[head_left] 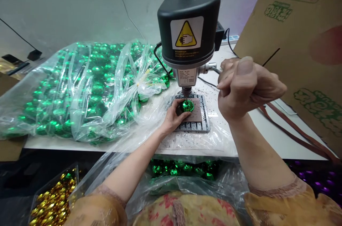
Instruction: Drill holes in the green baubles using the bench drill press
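A small bench drill press point(167, 33) stands in front of me, black-housed with a yellow warning sticker. Directly below its chuck point(186, 91) is a shiny green faceted ball point(188, 107). My left hand point(173, 116) pinches this ball between thumb and fingers, against a brown pad point(197, 113) on the slotted metal base point(205, 119). The drill tip seems to meet the top of the ball; the exact contact is too small to tell. To the right, my right hand point(247, 88) is closed around the press's feed lever point(216, 70), which the fingers mostly cover.
A clear bag point(80, 87) full of green balls lies on the left of the white table point(221, 144). Below its edge sit more green balls point(184, 169), gold balls point(53, 197) and purple ones point(317, 179). A cardboard box point(301, 40) stands right. Dark shavings surround the base.
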The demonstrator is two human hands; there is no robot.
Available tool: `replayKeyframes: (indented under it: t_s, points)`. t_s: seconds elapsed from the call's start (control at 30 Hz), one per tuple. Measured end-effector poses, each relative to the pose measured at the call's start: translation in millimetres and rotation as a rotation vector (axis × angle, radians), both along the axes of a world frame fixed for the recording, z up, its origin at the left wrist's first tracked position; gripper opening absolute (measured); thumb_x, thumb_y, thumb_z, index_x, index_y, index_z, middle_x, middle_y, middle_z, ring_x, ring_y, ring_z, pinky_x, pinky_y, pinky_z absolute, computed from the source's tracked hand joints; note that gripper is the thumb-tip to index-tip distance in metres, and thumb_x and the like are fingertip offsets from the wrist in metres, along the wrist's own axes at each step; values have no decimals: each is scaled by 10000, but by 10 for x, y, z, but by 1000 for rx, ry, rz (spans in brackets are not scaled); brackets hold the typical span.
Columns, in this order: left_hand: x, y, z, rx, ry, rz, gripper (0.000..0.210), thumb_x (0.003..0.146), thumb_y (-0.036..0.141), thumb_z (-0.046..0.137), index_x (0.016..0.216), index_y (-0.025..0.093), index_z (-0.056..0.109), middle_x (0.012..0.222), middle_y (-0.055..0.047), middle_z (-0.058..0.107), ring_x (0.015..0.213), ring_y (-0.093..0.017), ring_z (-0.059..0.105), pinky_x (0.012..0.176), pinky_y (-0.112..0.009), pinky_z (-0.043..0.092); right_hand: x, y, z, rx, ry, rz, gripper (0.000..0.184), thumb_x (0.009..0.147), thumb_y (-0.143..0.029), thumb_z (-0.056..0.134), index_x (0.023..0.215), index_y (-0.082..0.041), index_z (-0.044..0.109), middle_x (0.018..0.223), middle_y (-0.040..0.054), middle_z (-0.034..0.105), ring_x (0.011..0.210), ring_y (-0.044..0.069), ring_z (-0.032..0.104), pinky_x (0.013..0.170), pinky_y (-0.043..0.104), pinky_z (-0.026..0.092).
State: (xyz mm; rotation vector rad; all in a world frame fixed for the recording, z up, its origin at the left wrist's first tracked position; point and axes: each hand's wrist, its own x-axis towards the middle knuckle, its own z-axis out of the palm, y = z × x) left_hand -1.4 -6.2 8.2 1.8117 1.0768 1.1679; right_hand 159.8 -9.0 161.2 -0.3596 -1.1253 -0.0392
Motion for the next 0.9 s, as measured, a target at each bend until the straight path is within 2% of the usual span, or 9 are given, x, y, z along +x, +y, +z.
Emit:
replayKeyframes:
  t_s: [0.17,0.4,0.53,0.77,0.9]
  points:
    - [-10,15,-43,15,-3,-20,522,850,448,752,1262,207,539,1187,-104,672,1102,-267,646,963,-414,510,20,-6,-76,10,-44,-29,449,926,-200,549,485,-163,472,432,-61,356,401,30,432,433,229,314]
    - [-9,19,-61,19,-23,-24,527,846,459,756,1259,211,542,1171,-101,670,1089,-264,645,959,-412,509,10,20,-120,78,-32,-18,431,919,-163,551,496,-149,471,433,-68,366,392,8,417,415,209,285]
    - [-1,12,-44,3,-30,-22,531,841,462,760,1254,210,543,1161,-98,673,1078,-261,648,950,-406,510,20,52,-167,114,-47,-45,447,898,-134,562,468,-146,439,434,-70,393,401,11,432,408,210,324]
    - [4,3,-31,-8,-37,-14,531,836,466,761,1254,215,549,1163,-98,679,1080,-267,650,955,-414,505,20,118,-239,176,-30,-57,474,897,-134,567,456,-145,393,419,-70,389,381,6,366,393,220,308]
    - [-2,-3,-27,4,-26,-8,515,839,442,763,1250,218,549,1166,-98,680,1079,-264,654,960,-416,508,46,142,-332,242,-96,-40,456,898,-131,552,470,-159,397,403,-78,357,351,13,343,362,223,283]
